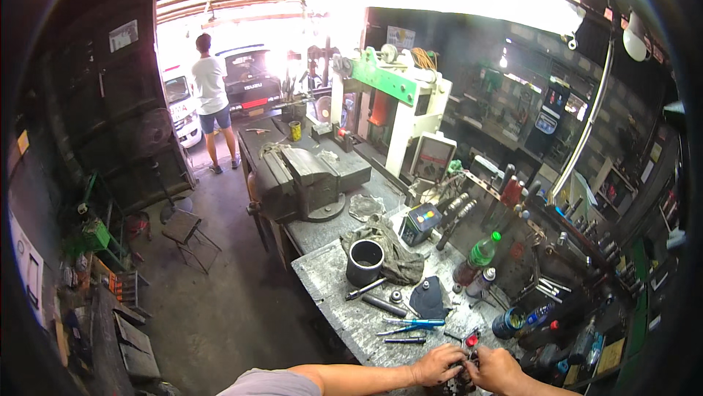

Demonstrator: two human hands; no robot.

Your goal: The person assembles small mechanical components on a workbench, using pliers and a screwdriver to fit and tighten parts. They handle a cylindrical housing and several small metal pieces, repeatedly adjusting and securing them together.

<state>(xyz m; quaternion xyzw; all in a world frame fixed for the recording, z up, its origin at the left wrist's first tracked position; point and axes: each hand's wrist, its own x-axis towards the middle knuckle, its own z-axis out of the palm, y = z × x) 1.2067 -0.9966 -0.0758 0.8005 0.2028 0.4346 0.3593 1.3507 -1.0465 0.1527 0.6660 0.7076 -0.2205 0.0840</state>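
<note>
My left hand (pixel 438 365) and my right hand (pixel 498 371) meet at the near edge of the metal-topped workbench (pixel 322 268). Their fingers are closed together over a dark, greasy mechanical part (pixel 455 383), mostly hidden by the hands and the lower edge. Just beyond the fingertips is a small red round piece (pixel 471 340). Blue-handled pliers (pixel 423 322) and a dark pen-like tool (pixel 405 340) lie left of it. Farther off are a dark rod (pixel 383 305), a small metal nut-like piece (pixel 396 296) and a hollow dark metal cylinder (pixel 365 268) standing upright against a crumpled grey rag (pixel 403 260).
A large bench vise (pixel 300 180) stands at the far end. Right of the rag are a green-capped bottle (pixel 480 255), a spray can (pixel 482 282) and a dark jar (pixel 507 323). A green-and-white press (pixel 388 83) rises behind. Someone (pixel 211 88) stands in the doorway; a stool (pixel 183 229) sits left.
</note>
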